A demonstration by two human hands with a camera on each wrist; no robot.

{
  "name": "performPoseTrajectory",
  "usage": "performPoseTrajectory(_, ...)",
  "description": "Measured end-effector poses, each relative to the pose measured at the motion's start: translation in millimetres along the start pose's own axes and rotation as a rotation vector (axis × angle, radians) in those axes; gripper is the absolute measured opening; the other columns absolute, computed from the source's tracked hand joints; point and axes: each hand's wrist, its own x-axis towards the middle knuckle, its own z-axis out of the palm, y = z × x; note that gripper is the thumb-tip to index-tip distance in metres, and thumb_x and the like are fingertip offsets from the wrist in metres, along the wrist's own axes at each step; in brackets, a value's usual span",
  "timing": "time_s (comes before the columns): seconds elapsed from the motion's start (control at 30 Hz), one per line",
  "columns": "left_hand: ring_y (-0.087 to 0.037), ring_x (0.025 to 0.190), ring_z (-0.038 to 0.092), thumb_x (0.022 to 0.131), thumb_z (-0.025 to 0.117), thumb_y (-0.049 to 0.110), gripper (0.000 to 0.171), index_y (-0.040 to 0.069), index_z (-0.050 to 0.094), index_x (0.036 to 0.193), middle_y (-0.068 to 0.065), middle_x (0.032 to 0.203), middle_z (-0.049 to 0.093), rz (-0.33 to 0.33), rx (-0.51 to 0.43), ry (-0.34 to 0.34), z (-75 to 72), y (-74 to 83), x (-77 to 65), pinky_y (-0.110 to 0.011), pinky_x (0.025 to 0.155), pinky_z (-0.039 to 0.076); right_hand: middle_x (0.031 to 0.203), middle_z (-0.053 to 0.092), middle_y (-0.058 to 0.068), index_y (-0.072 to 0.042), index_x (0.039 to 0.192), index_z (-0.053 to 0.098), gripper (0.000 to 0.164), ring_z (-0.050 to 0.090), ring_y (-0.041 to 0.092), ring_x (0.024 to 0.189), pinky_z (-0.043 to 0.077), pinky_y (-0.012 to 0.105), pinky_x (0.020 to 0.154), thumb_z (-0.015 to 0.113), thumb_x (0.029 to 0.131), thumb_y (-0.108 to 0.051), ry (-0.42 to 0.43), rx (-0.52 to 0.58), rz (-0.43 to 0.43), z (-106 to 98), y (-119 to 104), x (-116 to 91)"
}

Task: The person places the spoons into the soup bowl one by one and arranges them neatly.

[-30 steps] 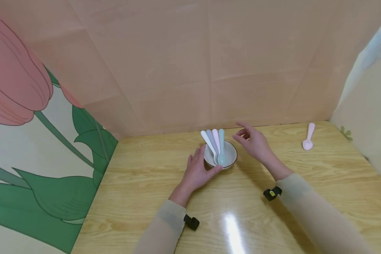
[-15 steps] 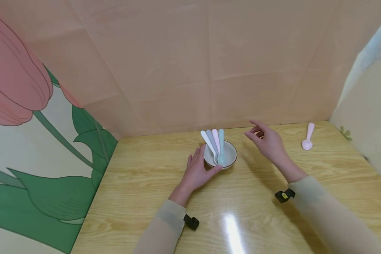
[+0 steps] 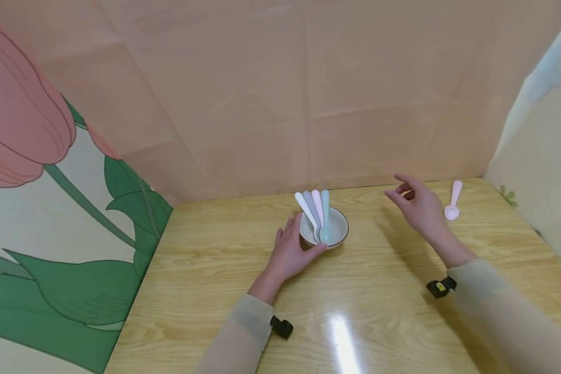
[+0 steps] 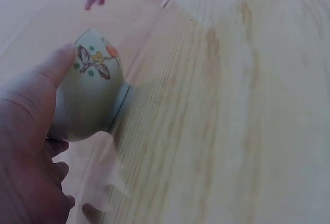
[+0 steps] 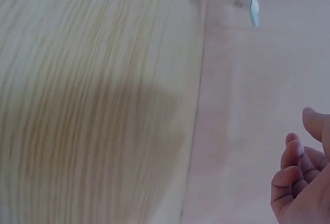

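My left hand [image 3: 287, 254] grips the near left side of a small white bowl [image 3: 339, 226] with a dark rim, thumb in front and fingers around the side. Leaning in the bowl are a white spoon [image 3: 305, 205], a greyish-purple spoon [image 3: 310, 201], a pink spoon [image 3: 317, 199] and a pale blue-green spoon [image 3: 325, 212], handles toward the back. In the left wrist view the bowl's outer wall [image 4: 87, 103] shows a painted fruit and leaf pattern. My right hand [image 3: 422, 209] hovers above the table, holding nothing, fingers loosely bent. To its right lies another pink spoon [image 3: 454, 199].
The wooden table [image 3: 205, 259] meets a draped pinkish-beige cloth [image 3: 243, 130] at its back edge. A panel with a painted tulip [image 3: 23, 104] stands on the left, and a pale patterned panel [image 3: 542, 156] on the right.
My right hand has moved right, away from the bowl and closer to the pink spoon on the table. The left hand, bowl and spoons have stayed in place.
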Motion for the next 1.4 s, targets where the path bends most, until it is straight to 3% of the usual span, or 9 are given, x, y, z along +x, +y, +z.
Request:
performPoseTrajectory(0.33, -0.034, 0.168, 0.019, 0.097, 0.070, 0.075, 0.112, 0.020, 0.015, 0.178, -0.013, 0.181, 0.027, -0.002, 0.003, 0.000, 1.1, -1.6, -0.3, -0.062, 0.134, 0.010, 0.120, 0.074, 0.019, -0.001, 0.160, 0.055, 0.063, 0.069, 0.034, 0.099, 0.044, 0.021, 0.059, 0.068, 0.112, -0.041, 0.036, -0.088, 0.077, -16, 35, 8)
performPoseTrajectory(0.57, -0.034, 0.168, 0.020, 0.097, 0.070, 0.074, 0.112, 0.019, 0.016, 0.178, -0.014, 0.180, 0.028, -0.008, 0.003, 0.002, -0.3, -0.9, -0.5, -0.062, 0.134, 0.010, 0.123, 0.074, 0.020, 0.000, 0.159, 0.055, 0.066, 0.066, 0.028, 0.099, 0.042, 0.022, 0.066, 0.066, 0.112, -0.044, 0.040, -0.116, 0.126, -26, 58, 15)
performPoseTrajectory(0.9, -0.032, 0.168, 0.019, 0.097, 0.071, 0.075, 0.112, 0.020, 0.016, 0.178, -0.011, 0.181, 0.027, -0.013, 0.002, 0.000, -1.4, -0.7, -1.1, -0.061, 0.134, 0.011, 0.130, 0.067, 0.028, 0.003, 0.165, 0.044, 0.073, 0.065, 0.044, 0.110, 0.041, 0.023, 0.067, 0.058, 0.114, -0.047, 0.006, -0.135, 0.189, -41, 77, 17)
performPoseTrajectory(1.2, -0.035, 0.168, 0.019, 0.098, 0.071, 0.073, 0.111, 0.020, 0.016, 0.178, -0.017, 0.180, 0.027, -0.014, -0.015, 0.001, -2.4, 1.3, -2.6, -0.062, 0.134, 0.011, 0.132, 0.066, 0.026, 0.002, 0.167, 0.041, 0.076, 0.057, 0.011, 0.095, 0.042, 0.032, 0.076, 0.057, 0.113, -0.050, 0.003, -0.124, 0.256, -46, 103, 16)
performPoseTrajectory(1.27, -0.036, 0.168, 0.019, 0.098, 0.070, 0.073, 0.111, 0.020, 0.016, 0.178, -0.017, 0.180, 0.026, -0.014, -0.016, -0.002, -2.4, 1.4, -2.5, -0.062, 0.134, 0.010, 0.135, 0.066, 0.027, 0.002, 0.168, 0.039, 0.077, 0.059, 0.015, 0.098, 0.042, 0.033, 0.077, 0.057, 0.114, -0.050, -0.002, -0.129, 0.258, -48, 108, 16)
performPoseTrajectory(1.4, -0.036, 0.168, 0.018, 0.098, 0.070, 0.073, 0.111, 0.019, 0.016, 0.178, -0.017, 0.180, 0.026, -0.013, -0.013, -0.003, -2.0, 0.7, -2.0, -0.062, 0.134, 0.010, 0.145, 0.060, 0.032, 0.003, 0.169, 0.035, 0.078, 0.059, 0.042, 0.120, 0.044, 0.045, 0.086, 0.053, 0.114, -0.050, -0.014, -0.131, 0.255, -52, 117, 17)
